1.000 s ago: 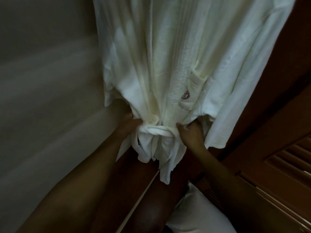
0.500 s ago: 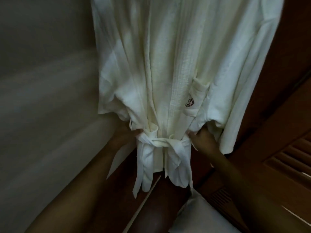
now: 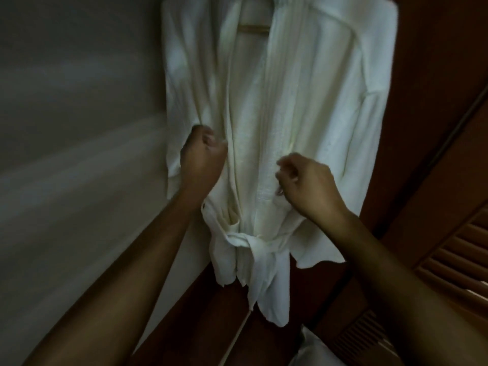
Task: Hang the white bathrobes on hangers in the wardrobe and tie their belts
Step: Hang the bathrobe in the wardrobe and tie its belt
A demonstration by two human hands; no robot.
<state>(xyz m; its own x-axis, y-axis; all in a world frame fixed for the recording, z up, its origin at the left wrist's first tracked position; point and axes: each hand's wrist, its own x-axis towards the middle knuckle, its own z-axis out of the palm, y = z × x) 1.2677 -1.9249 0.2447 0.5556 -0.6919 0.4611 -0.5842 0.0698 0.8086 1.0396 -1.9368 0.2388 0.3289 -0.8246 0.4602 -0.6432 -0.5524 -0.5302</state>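
Note:
A white bathrobe point(image 3: 311, 101) hangs on a wooden hanger point(image 3: 254, 29) in front of me. Its belt point(image 3: 253, 241) is knotted at the waist, and the two ends dangle below the knot. My left hand point(image 3: 203, 154) is up at the robe's left front panel, fingers curled at the fabric's edge. My right hand point(image 3: 306, 180) is level with the chest pocket and covers most of it, fingers curled against the right front band. Neither hand touches the belt.
A plain grey wall point(image 3: 79, 154) runs along the left. Dark wooden wardrobe panels and a louvred door point(image 3: 449, 260) stand to the right. Something white and soft point(image 3: 317, 350) lies at the bottom edge, below the robe.
Both hands have let go of the belt at the waist and risen to the robe's front panels. The view has tilted up, so the hanger now shows.

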